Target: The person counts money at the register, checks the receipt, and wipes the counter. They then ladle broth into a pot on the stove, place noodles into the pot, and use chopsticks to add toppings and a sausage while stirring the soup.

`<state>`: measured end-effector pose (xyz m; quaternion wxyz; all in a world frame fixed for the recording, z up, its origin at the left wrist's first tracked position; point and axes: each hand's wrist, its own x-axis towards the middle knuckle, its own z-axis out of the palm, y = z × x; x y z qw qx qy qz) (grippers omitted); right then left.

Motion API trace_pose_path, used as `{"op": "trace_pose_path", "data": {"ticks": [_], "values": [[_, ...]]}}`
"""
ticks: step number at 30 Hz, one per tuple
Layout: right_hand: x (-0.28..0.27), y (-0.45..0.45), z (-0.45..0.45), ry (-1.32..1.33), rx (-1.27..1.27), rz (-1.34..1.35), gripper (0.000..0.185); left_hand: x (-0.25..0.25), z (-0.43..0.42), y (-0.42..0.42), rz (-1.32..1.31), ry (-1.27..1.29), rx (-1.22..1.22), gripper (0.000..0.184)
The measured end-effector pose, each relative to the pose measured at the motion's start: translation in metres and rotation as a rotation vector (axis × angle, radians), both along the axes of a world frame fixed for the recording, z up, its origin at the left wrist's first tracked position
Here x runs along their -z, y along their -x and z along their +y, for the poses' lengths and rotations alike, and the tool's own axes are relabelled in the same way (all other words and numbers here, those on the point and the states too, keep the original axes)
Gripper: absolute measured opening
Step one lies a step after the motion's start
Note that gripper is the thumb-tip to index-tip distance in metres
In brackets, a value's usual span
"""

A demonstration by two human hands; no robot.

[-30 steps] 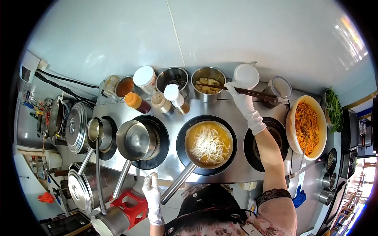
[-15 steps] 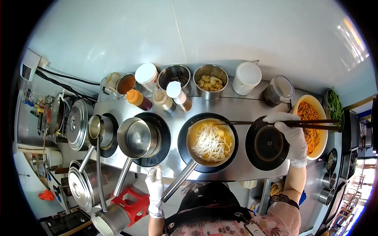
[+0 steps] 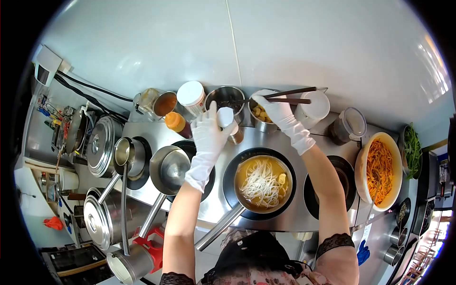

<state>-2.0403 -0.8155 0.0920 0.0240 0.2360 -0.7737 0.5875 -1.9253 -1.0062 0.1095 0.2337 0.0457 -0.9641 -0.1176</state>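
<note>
My left hand (image 3: 208,135), in a white glove, reaches over the stove top with fingers stretched and thumb apart. It is beside a white-capped shaker bottle (image 3: 225,116); whether it touches the bottle I cannot tell. My right hand (image 3: 277,111), also gloved, holds dark chopsticks (image 3: 292,95) above the steel pot of yellowish chunks (image 3: 261,114). The chopstick tips point left, into the steel pot with dark contents (image 3: 224,91). Nearer me, white noodles (image 3: 262,183) lie in yellow broth in a long-handled saucepan (image 3: 223,225) on a burner.
Left of the noodles sits another saucepan (image 3: 167,166). Behind it stand an orange-capped sauce bottle (image 3: 176,123) and a white-lidded tub (image 3: 191,95). On the right are a bowl of orange shreds (image 3: 360,175), a lidded container (image 3: 346,126) and leafy greens (image 3: 412,152). Lidded pots (image 3: 102,147) stand far left.
My right hand has moved left with the chopsticks, from the right burner to the rear pots. My left hand has risen from the counter's front edge to the shaker bottles and opened. The view has shifted slightly.
</note>
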Motion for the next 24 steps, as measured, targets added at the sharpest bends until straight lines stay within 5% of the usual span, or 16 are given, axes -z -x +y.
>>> {"op": "trace_pose_path", "data": {"ticks": [4,8,14,16,24], "values": [[0.012,0.006,-0.010,-0.213,-0.027,0.096,0.026,0.011,0.000,0.010,-0.173,0.021,0.040,0.069],[0.021,0.007,-0.012,-0.165,-0.136,0.138,0.026,0.024,-0.015,-0.005,0.041,0.042,0.098,0.065],[0.008,-0.002,-0.003,-0.188,-0.031,0.139,0.024,0.014,-0.022,-0.026,-0.102,-0.027,0.068,0.069],[0.003,-0.010,0.001,0.046,-0.005,0.125,0.019,0.014,-0.024,-0.030,-0.177,-0.029,0.038,0.073],[-0.018,-0.027,0.016,0.179,0.081,0.177,0.009,-0.007,-0.018,-0.076,0.031,-0.177,0.069,0.078]]}}
